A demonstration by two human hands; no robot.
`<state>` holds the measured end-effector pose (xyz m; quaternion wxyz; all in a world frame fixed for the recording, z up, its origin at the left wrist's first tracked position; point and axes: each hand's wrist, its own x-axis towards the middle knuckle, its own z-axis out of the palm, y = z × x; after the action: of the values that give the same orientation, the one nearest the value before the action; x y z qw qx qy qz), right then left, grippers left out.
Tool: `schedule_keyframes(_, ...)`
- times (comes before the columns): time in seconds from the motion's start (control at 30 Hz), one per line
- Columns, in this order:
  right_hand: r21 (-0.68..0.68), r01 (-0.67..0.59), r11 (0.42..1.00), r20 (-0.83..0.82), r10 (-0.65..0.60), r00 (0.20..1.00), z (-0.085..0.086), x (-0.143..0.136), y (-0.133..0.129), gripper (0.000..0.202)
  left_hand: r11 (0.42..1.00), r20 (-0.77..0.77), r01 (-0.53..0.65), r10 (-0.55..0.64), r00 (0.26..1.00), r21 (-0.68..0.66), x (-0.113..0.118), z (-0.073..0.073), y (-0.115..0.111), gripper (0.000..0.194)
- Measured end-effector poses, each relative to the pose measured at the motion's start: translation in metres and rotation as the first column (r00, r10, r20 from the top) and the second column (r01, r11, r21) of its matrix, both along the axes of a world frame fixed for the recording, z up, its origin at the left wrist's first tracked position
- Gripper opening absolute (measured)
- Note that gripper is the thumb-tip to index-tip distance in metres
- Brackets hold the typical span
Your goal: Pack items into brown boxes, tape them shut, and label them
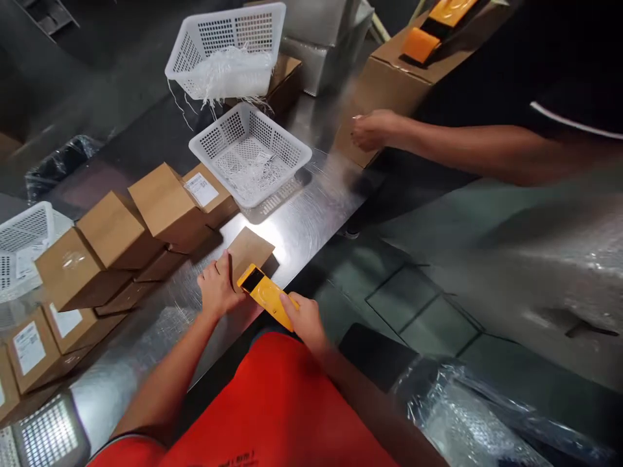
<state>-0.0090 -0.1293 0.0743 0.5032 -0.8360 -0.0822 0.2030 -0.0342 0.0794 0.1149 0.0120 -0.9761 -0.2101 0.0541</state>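
Steadying seems our step: our left hand (219, 287) rests against the left of the small box (250, 251), its clasp unclear; at the box's near edge, the yellow tool (270, 298) is clenched in our right hand (306, 322); next likely calls for alignment.

Shiny metal table (335, 191) slanting from lower left to upper centre.
Directly on it: a small cardboard box (250, 251) at the middle of the frame; a white lattice basket (280, 136) above that; cardboard boxes (119, 224) along the left, stacked two high in places, some bearing white labels; and a grey lattice tray (80, 418) at lower left.
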Motion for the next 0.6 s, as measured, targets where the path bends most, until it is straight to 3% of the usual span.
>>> schedule_keyframes(0.1,0.003,-0.026,1.000,-0.002,0.026,1.000,0.018,0.003,-0.012,0.051,0.991,-0.042,-0.028,0.023,0.999,-0.127,-0.006,0.001,-0.002,0.121)
schedule_keyframes(0.2,-0.113,-0.058,0.992,0.002,0.059,0.998,0.041,0.002,-0.021,0.050,0.962,-0.075,-0.066,0.047,0.996,-0.264,-0.018,-0.003,-0.006,0.122)
schedule_keyframes(0.3,-0.147,-0.096,0.985,0.009,0.098,0.995,0.049,-0.003,-0.028,0.048,0.935,-0.076,-0.100,0.078,0.994,-0.341,-0.024,-0.010,-0.004,0.123)
schedule_keyframes(0.37,-0.108,-0.102,0.989,0.007,0.103,0.995,0.040,-0.006,-0.038,0.050,0.899,-0.061,-0.102,0.084,0.995,-0.426,-0.023,-0.013,0.005,0.124)
schedule_keyframes(0.47,-0.080,-0.077,0.994,-0.017,0.076,0.997,0.009,-0.012,-0.063,0.050,0.803,-0.007,-0.060,0.070,0.998,-0.594,-0.018,-0.015,0.026,0.125)
schedule_keyframes(0.6,-0.163,-0.101,0.982,-0.024,0.098,0.995,-0.027,-0.012,-0.075,0.047,0.566,-0.059,-0.083,0.062,0.996,-0.820,-0.008,-0.018,0.062,0.122)
